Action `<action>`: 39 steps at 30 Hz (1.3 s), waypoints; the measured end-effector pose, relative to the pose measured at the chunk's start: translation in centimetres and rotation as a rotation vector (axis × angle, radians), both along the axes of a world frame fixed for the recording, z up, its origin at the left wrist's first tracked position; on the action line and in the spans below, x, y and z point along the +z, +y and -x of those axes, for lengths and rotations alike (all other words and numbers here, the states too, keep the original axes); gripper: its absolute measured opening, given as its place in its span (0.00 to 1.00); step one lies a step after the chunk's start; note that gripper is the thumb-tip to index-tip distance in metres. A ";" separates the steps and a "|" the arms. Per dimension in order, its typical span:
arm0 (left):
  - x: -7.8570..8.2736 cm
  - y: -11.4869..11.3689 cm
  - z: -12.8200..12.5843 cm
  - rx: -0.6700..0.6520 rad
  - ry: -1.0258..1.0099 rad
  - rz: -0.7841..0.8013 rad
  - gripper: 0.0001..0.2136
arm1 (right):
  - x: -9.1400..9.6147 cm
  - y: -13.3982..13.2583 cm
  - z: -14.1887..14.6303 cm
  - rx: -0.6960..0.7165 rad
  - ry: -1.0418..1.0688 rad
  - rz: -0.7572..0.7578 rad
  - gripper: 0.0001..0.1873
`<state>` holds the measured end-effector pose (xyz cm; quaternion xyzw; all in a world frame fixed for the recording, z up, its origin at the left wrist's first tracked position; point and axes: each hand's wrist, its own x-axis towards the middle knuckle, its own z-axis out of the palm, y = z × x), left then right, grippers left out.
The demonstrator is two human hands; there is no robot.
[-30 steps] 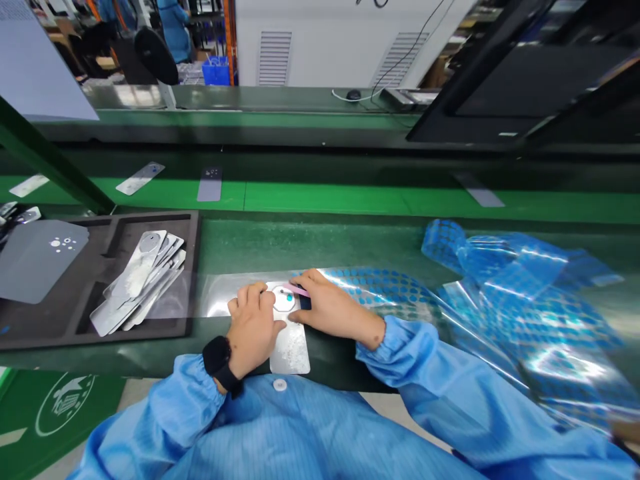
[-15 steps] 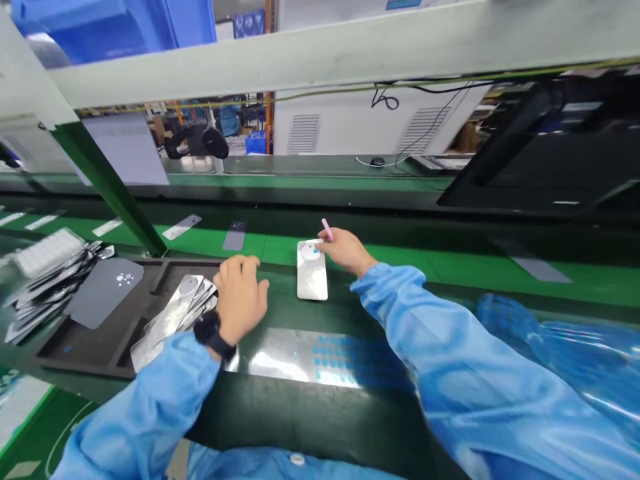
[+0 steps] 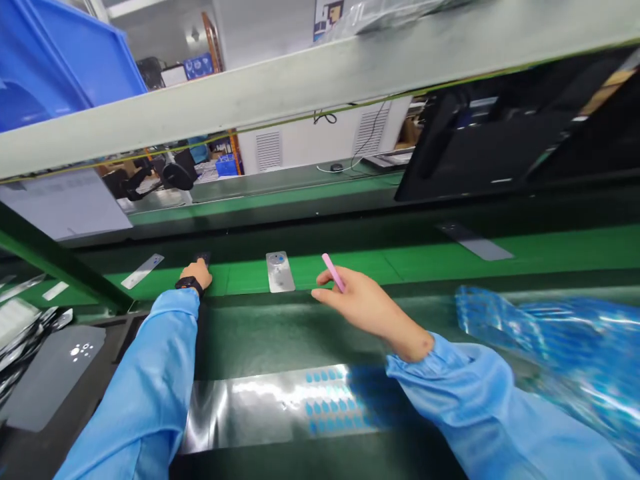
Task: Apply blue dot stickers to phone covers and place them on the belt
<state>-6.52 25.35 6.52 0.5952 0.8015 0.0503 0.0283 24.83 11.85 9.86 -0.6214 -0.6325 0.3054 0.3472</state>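
My left hand (image 3: 197, 273) reaches out to the green belt, its fingers closed on the near part of a dark grey phone back panel (image 3: 204, 256); the fingertips are partly hidden. My right hand (image 3: 367, 303) hovers over the belt's near edge, holding a thin pink stick-like tool (image 3: 333, 273) between thumb and fingers. To its left, a silver phone back panel (image 3: 281, 275) lies flat on the belt, with a blue dot in its round camera area. In front of me lies a clear sheet (image 3: 250, 407) bearing rows of blue stickers (image 3: 330, 407).
A dark tray (image 3: 75, 400) holding a grey sheet (image 3: 55, 380) is at the left, beside a stack of panels (image 3: 20, 340). More panels (image 3: 143, 271) lie along the belt. Blue plastic film (image 3: 565, 347) sits at the right. A shelf beam (image 3: 300, 80) and green post (image 3: 60, 260) frame the bench.
The silver panel has gone from the bench onto the belt. My left hand has moved from near the tray to the grey panel. My right hand has drawn away from the silver panel, keeping the pink tool.
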 end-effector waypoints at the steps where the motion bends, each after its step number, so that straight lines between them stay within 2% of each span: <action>1: 0.4 -0.2 0.0 -0.009 -0.007 -0.018 0.20 | -0.1 -0.5 -0.1 0.007 0.048 0.013 0.11; 4: 2.6 -1.1 0.3 -0.021 -0.034 -0.084 0.19 | -0.8 -1.7 0.1 0.041 0.290 0.087 0.11; 6: 4.5 -2.7 0.7 -0.031 -0.070 -0.130 0.18 | -1.7 -2.5 0.3 0.056 0.477 0.134 0.13; 9: 7.0 -7.2 1.0 -0.079 -0.155 -0.172 0.18 | -3.0 -3.6 0.4 0.043 0.562 0.094 0.13; 11: 7.4 -11.6 0.3 -0.137 -0.259 -0.191 0.18 | -3.7 -4.2 0.4 0.029 0.533 0.096 0.13; 13: 6.5 -16.2 -1.0 -0.209 -0.439 -0.216 0.17 | -4.4 -4.9 0.6 0.044 0.551 0.180 0.14; 16: 3.2 -22.4 -3.5 -0.222 -0.694 -0.151 0.16 | -5.0 -5.9 0.9 0.092 0.636 0.318 0.13; 18: 0.3 -25.3 -5.2 -0.194 -0.846 -0.074 0.16 | -5.4 -6.3 1.0 0.113 0.659 0.362 0.10; 21: -3.3 -28.0 -6.9 -0.132 -0.954 0.029 0.14 | -6.3 -6.6 1.1 0.137 0.631 0.397 0.09; 24: -4.7 -29.1 -7.4 -0.118 -0.985 0.144 0.12 | -7.3 -7.1 1.1 0.153 0.558 0.418 0.09; 26: -4.5 -29.3 -7.0 -0.189 -0.918 0.195 0.11 | -7.8 -7.4 1.4 0.175 0.496 0.425 0.07; 29: -3.5 -29.1 -6.1 -0.316 -0.664 0.214 0.10 | -8.0 -7.7 2.3 0.189 0.395 0.409 0.05; 33: -2.9 -27.6 -5.8 -0.427 -0.400 0.104 0.10 | -7.7 -7.2 3.4 0.136 0.349 0.390 0.07; 36: -3.6 -25.8 -6.7 -0.596 -0.334 -0.048 0.13 | -7.9 -6.6 3.9 0.124 0.362 0.409 0.08; 39: -4.8 -24.4 -7.4 -0.685 -0.291 -0.023 0.23 | -8.3 -6.5 3.9 0.129 0.351 0.423 0.09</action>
